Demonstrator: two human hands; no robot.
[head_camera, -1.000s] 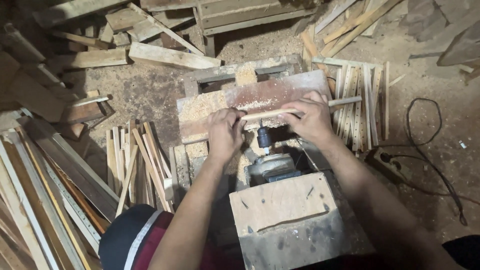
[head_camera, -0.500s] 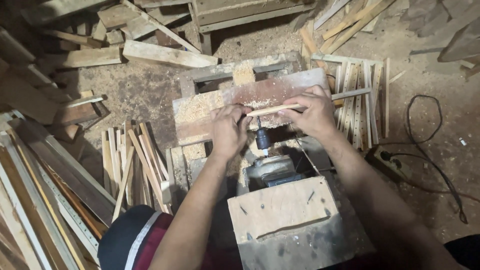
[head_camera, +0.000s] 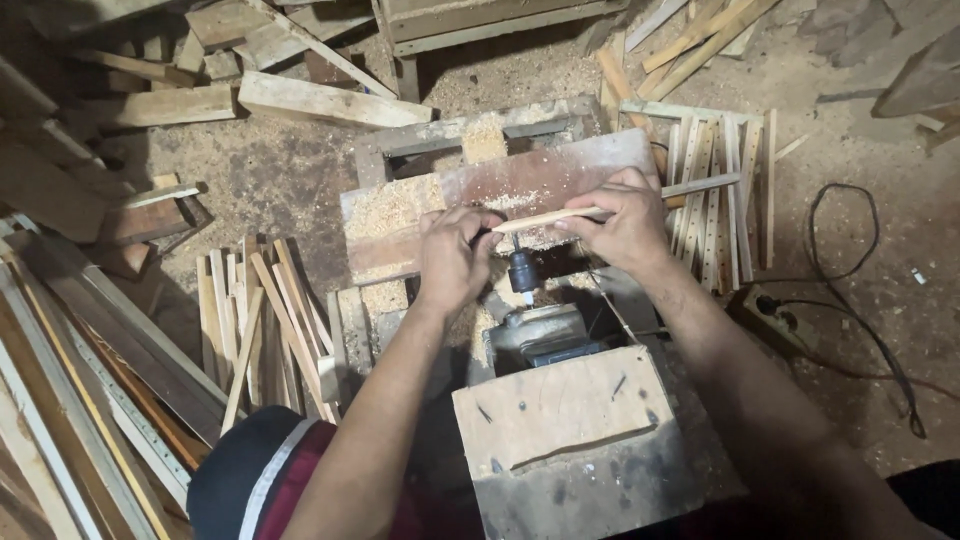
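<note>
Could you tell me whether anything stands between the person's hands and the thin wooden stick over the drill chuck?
Nothing visible does. The left hand and the right hand both grip the thin wooden stick directly, one at each side. The stick lies across the tip of the drill chuck, above the sawdust-covered board.

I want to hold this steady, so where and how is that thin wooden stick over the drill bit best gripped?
Grip the thin wooden stick at both ends, one hand on each side of the drill chuck, coming from above, much as the left hand and right hand do. It lies level and is slender, so support either side of the bit likely limits flexing and keeps fingers clear.
</note>
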